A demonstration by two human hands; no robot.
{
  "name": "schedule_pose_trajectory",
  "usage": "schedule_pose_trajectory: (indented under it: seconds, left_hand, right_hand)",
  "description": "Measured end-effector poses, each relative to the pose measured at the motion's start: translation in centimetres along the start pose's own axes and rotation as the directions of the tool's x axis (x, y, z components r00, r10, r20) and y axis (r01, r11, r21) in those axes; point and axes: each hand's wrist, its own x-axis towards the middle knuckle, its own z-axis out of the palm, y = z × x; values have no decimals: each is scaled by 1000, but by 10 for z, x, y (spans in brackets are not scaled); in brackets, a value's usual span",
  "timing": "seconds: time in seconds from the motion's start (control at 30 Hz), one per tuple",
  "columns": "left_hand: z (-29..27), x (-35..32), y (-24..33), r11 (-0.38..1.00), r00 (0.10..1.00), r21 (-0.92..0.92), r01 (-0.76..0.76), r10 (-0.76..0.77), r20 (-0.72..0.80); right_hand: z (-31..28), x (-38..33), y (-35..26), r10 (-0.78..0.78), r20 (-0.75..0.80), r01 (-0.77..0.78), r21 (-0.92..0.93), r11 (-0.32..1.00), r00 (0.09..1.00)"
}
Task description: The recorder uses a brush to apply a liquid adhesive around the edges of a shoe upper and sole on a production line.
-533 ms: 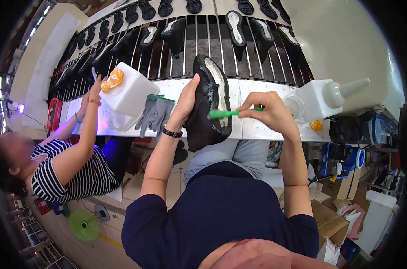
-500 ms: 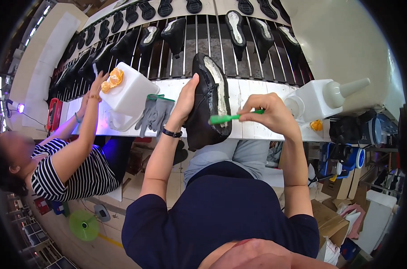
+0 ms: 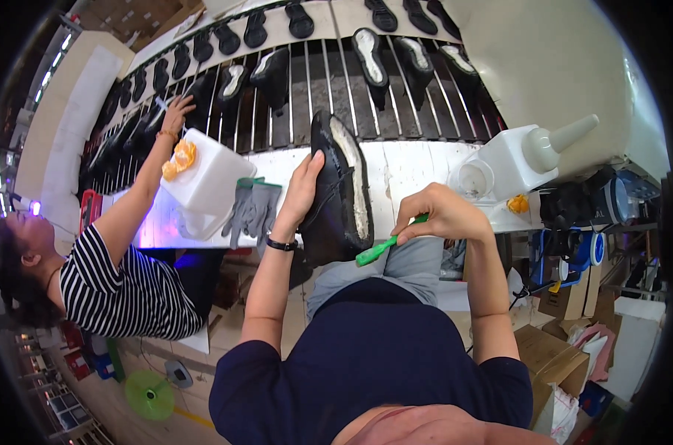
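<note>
Left hand [image 3: 301, 194] clamps the black shoe [image 3: 339, 194] upright, sole out, over the white bench [image 3: 411, 167], right hand [image 3: 442, 216] pinches a green brush [image 3: 385, 246] at the heel, best kept flat along the sole edge, with white jugs [image 3: 203, 178] left and right, brown cartons [image 3: 548, 356] low right.

Your left hand [image 3: 303, 194] is holding the shoe [image 3: 338, 194] over the desk [image 3: 411, 172], and your right hand [image 3: 442, 215], to its right, is holding the brush [image 3: 381, 248]. The gloves [image 3: 252, 209] and jug [image 3: 200, 181] are lying left of the shoe; the bottle [image 3: 526, 157] is standing right. The rack [image 3: 314, 81] is running behind.
</note>
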Motion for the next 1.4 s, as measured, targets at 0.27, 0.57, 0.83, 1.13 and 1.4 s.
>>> schedule_pose_trajectory:
  seconds: [0.27,0.57,0.83,1.13,1.4]
  left_hand:
    - [-8,-20,-20,697,999,716,31,-35,-9]
    - [13,-120,-19,121,969,970,-212,-102,224]
    - [7,-101,-14,873,987,475,-107,152,-57]
    - [-6,5,34,882,977,-444,-155,69,-204]
    - [-29,216,-67,825,856,563,-53,328,-399]
  right_hand:
    - [49,-58,75,238,-257,-5,670,742,937]
    - [66,-67,103,408,-474,268,843,467,780]
    - [73,-39,99,483,-424,252,889,381,766]
    - [78,-48,86,555,-467,175,850,497,689]
    - [70,-50,87,537,-501,223,837,499,679]
